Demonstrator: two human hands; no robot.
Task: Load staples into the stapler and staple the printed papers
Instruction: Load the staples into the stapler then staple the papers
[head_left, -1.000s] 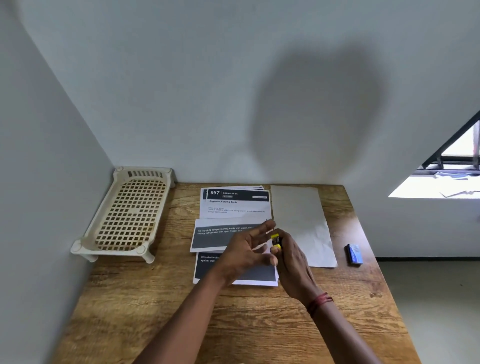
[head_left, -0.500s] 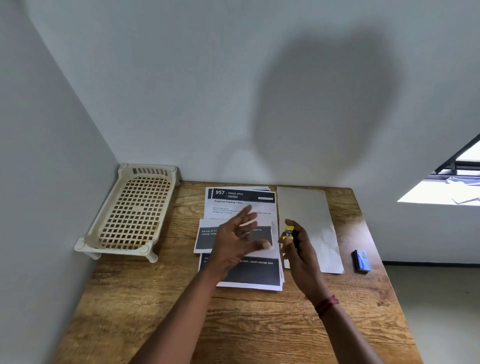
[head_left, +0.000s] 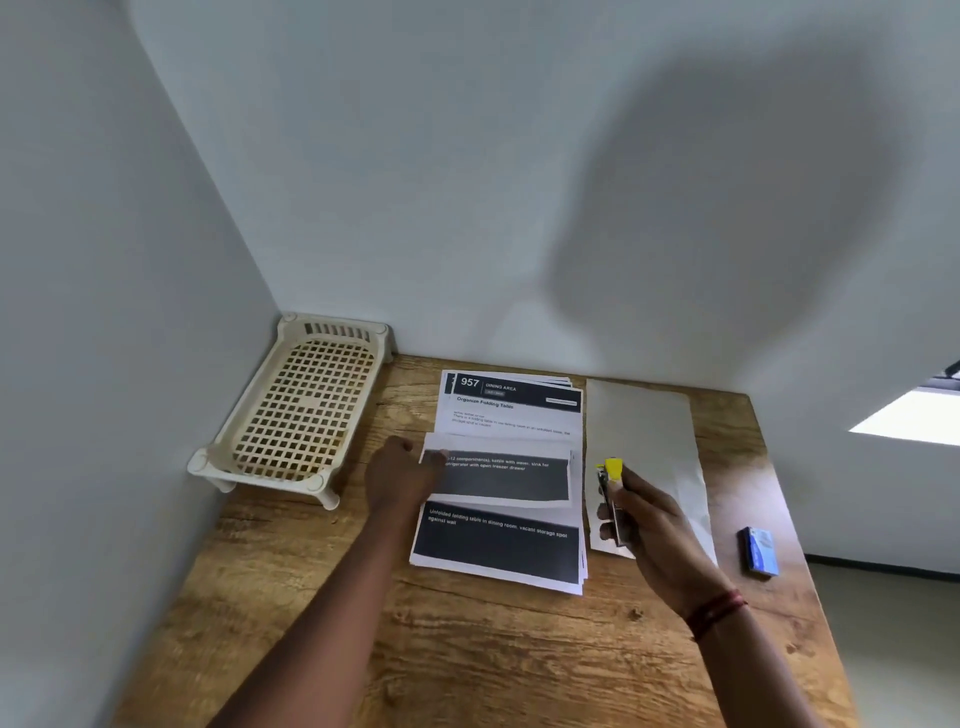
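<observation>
In a white corner (head_left: 280, 291) — wooden table (head_left: 467, 649), printed papers (head_left: 511, 415), perhaps staple box (head_left: 761, 551)

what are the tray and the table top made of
Tray: likely moulded plastic, cream, slightly glossy; its grid of square holes and rounded feet suggest it. Table: wood or a wood-look laminate, matt brown; grain lines and knots show.

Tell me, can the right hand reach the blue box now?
Probably yes: only bare table lies between the right hand and the blue box, though that hand grips the stapler, so grasping would be awkward.
</observation>
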